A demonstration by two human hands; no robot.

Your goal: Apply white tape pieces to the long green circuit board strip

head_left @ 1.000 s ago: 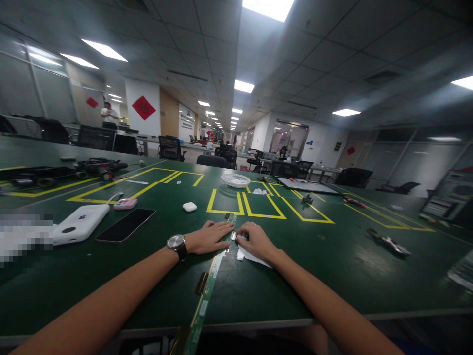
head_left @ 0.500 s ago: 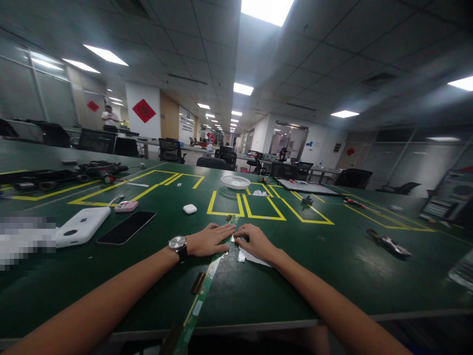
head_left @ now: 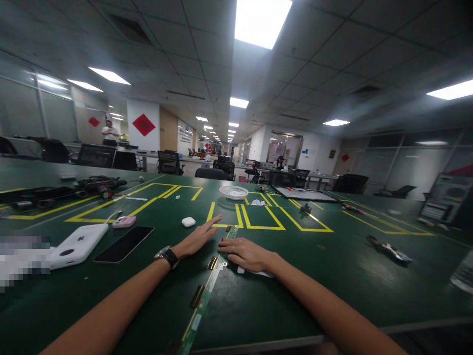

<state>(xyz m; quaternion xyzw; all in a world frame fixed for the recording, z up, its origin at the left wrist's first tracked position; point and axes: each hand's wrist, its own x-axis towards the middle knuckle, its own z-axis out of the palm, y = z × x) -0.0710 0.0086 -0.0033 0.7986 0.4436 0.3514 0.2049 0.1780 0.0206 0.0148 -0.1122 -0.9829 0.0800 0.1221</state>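
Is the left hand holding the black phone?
No, the left hand is open and empty; the black phone lies on the table apart from it.

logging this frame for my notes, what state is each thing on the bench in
circuit strip, lying flat along the table
white paper, flat, partly covered
left hand, open, fingers stretched out, left of circuit strip
right hand, open, palm down over circuit strip and white paper
phone, face up, screen dark
earbud case, shut
basket, upright
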